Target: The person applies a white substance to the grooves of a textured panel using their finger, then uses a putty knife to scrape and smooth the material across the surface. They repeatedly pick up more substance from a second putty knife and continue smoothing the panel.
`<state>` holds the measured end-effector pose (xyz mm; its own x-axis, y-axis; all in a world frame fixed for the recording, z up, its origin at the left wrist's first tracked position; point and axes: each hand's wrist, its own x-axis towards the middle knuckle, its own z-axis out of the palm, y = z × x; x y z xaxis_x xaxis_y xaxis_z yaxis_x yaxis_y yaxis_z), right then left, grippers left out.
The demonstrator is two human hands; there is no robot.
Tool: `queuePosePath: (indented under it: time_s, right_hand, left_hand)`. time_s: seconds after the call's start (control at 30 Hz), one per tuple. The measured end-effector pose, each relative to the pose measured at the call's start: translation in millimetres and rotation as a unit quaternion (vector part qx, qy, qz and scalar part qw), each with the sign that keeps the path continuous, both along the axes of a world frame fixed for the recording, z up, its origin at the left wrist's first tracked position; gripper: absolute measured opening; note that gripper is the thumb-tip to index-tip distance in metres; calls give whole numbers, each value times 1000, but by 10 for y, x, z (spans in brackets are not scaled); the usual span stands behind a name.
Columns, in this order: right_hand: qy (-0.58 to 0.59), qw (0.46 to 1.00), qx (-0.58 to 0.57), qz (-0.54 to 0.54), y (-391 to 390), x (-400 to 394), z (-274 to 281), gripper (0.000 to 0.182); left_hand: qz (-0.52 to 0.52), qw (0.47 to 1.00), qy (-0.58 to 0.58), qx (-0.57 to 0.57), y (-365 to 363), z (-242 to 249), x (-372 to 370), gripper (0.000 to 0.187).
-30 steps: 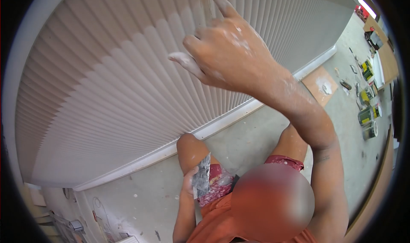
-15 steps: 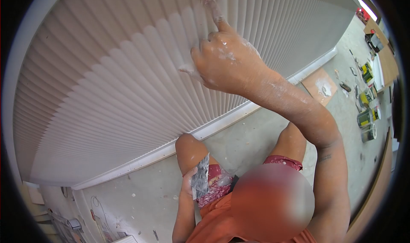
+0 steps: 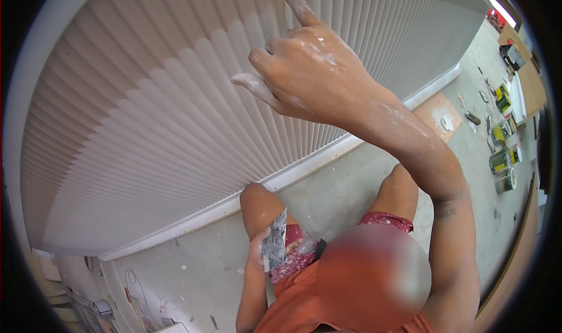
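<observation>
My right hand (image 3: 319,69) is raised in front of a large white fluted panel (image 3: 193,93). Its index finger stretches along a groove near the top of the view, the thumb sticks out to the left, and the other fingers curl under. White paste smears the finger, thumb and knuckles; nothing held shows in this hand. Low by my left thigh, my left hand (image 3: 259,248) grips a flat grey rectangular piece (image 3: 274,243) streaked with white. Its exact kind I cannot make out. Where the index fingertip meets the panel, contact is hard to judge.
A white base strip (image 3: 281,179) edges the panel at the floor. To the right lies a board (image 3: 438,116) with white paste on it. Several green-and-yellow cans (image 3: 499,161) and scattered tools stand farther right. Tools and a cable lie at lower left.
My right hand has shifted slightly up and left along the panel, and its thumb now stands out more clearly. My left hand and the grey piece stay in place.
</observation>
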<state>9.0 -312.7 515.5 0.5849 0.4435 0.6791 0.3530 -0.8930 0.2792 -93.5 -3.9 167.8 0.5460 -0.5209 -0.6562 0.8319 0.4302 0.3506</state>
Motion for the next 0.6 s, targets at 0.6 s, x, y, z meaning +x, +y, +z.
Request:
queuePosePath:
  time_s: [0.6]
  right_hand:
    - [50, 994, -63, -68, -23, 85, -492, 29]
  left_hand:
    - [-24, 998, 10, -61, 115, -154, 25, 29]
